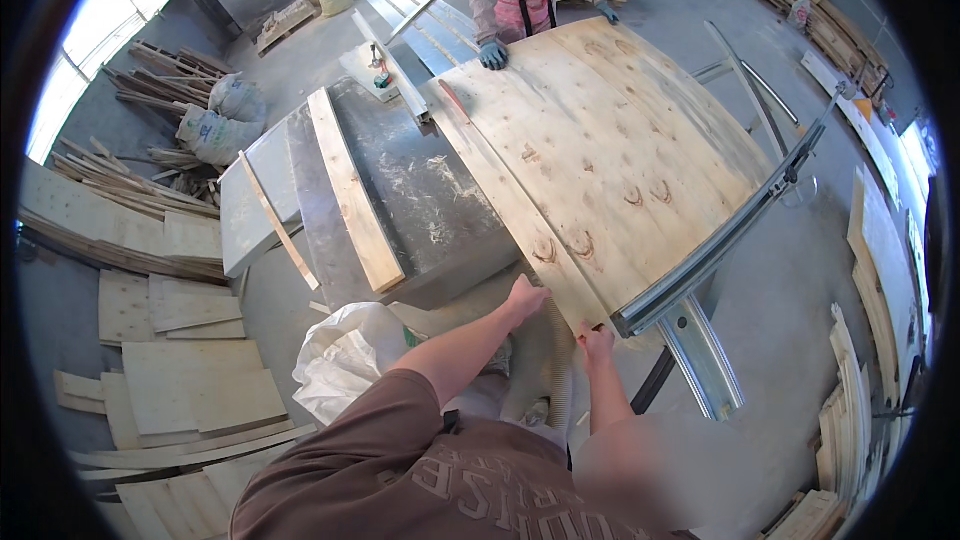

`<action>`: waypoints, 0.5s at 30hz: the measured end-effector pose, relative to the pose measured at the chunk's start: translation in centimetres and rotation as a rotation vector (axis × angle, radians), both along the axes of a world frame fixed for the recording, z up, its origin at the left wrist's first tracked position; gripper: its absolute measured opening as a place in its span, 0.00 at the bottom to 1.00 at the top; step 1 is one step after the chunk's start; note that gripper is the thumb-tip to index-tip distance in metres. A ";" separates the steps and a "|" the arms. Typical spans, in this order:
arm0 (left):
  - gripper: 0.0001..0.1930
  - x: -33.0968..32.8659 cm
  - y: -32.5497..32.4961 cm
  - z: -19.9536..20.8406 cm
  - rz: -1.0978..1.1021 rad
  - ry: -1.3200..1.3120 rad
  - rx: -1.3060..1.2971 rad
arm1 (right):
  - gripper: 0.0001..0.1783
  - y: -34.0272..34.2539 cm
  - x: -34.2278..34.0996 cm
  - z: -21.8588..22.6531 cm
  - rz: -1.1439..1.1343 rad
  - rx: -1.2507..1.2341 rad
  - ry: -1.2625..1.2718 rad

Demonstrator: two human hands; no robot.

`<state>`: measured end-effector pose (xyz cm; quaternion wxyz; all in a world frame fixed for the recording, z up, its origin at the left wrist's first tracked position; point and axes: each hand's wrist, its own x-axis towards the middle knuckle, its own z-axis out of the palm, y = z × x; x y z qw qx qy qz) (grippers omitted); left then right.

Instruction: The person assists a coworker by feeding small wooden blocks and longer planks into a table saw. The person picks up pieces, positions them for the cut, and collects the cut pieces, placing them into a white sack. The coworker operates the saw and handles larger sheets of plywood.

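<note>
In front of me lies a large knotty plywood sheet [620, 150] on a sliding-table saw. Along its left side runs a long plywood strip [500, 185], with a narrow line between the two. My left hand [525, 301] is closed at the strip's left edge near its close end. My right hand [597, 342] pinches the strip's near end, close to the metal rail. The undersides of both grips are hidden. A red push stick or bar [453, 101] rests near the strip's far end. Across the sheet, a co-worker's gloved hand [493, 55] rests at the far edge.
A dark saw table [420, 185] strewn with shavings carries a loose board [350, 185]. A metal fence [690, 285] edges the sheet at right. A white sack [345, 355] stands by my left. Plywood offcuts [205, 385] lie at left; a drill [380, 70] sits beyond the table.
</note>
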<state>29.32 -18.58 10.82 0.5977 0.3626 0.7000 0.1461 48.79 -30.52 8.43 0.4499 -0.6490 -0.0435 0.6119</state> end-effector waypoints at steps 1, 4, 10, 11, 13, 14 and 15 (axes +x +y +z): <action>0.29 0.2 0.5 1.0 0.052 -0.043 -0.031 | 0.12 -0.3 0.3 0.1 -0.004 0.014 0.002; 0.19 0.4 1.6 1.8 0.195 -0.189 -0.096 | 0.13 -1.4 1.0 -0.3 -0.001 0.060 0.002; 0.08 3.4 -0.2 0.6 0.452 -0.378 -0.269 | 0.15 -10.3 7.1 3.1 0.080 -0.044 -0.143; 0.07 4.2 -1.4 0.8 0.509 -0.436 -0.317 | 0.15 -13.1 8.9 3.3 0.157 -0.043 -0.160; 0.08 5.5 -4.7 -1.9 0.488 -0.541 -0.377 | 0.16 -16.7 10.4 5.7 0.202 -0.010 -0.224; 0.09 6.5 -8.0 -4.8 0.394 -0.576 -0.410 | 0.17 -19.4 10.8 8.5 0.150 0.000 -0.265; 0.10 7.4 -9.9 -3.8 0.385 -0.582 -0.456 | 0.19 -21.3 11.9 9.8 0.193 -0.052 -0.323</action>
